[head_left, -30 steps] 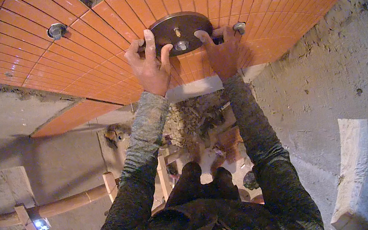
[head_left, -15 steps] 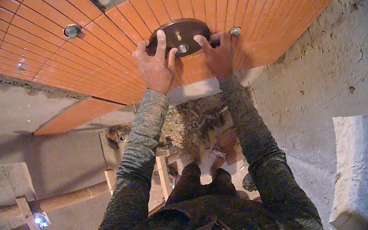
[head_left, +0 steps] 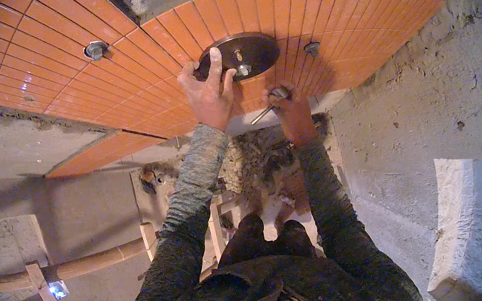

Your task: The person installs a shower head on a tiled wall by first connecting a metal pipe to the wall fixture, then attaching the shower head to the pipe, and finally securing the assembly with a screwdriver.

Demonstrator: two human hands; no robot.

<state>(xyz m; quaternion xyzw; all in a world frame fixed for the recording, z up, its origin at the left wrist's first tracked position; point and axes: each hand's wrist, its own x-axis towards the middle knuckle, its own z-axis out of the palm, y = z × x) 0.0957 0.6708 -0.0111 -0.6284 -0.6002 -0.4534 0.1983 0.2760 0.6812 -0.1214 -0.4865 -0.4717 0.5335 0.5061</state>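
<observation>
A round black plate (head_left: 261, 54) lies against the orange tiled wall, with a brass stud (head_left: 238, 55) at its middle and a pale metal fitting (head_left: 243, 70) below that. My left hand (head_left: 209, 90) grips the plate's left edge, one finger stretched over its face and the thumb near the lower fitting. Below and right of the plate, apart from it, my right hand (head_left: 292, 111) is closed on a small tool. Its thin metal shaft (head_left: 262, 115) points down and left, and a dark rounded part shows between my fingers. The tool's exact kind cannot be made out.
Metal pipe fittings stick out of the tiles at left (head_left: 96, 50) and right (head_left: 312, 49). Rough plastered wall (head_left: 413, 93) borders the tiles. Wooden poles (head_left: 92, 262) form a frame at lower left. Rubble (head_left: 237, 163) lies on the floor below.
My right hand has left the plate's right edge and moved down, and the thin-shafted tool now shows in it. My left hand stays on the plate. The view has shifted slightly.
</observation>
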